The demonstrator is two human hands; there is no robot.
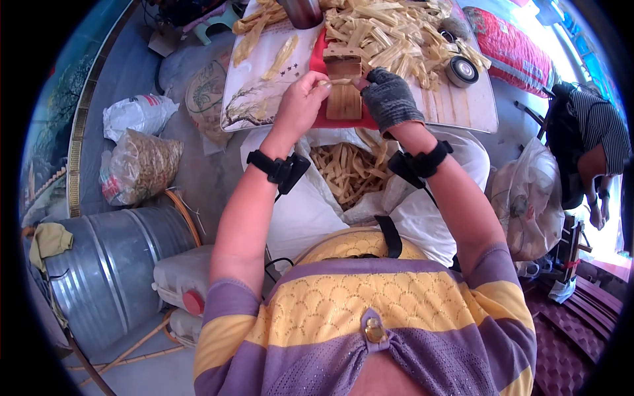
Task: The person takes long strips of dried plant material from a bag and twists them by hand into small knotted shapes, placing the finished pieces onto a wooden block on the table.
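strip [341, 82], one, pinched by left hand [304, 100] and gloved right hand [391, 99] over one wooden block [344, 104].

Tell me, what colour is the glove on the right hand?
The glove is dark grey; it shows in the head view, the only one here.

Bright glare from right; edges bowed, corners black.

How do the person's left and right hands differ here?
The left hand is bare; the right hand wears a dark grey glove.
The left hand is at the left end of the pale strip, the right hand at its right end.
Both hold the strip above the wooden block.
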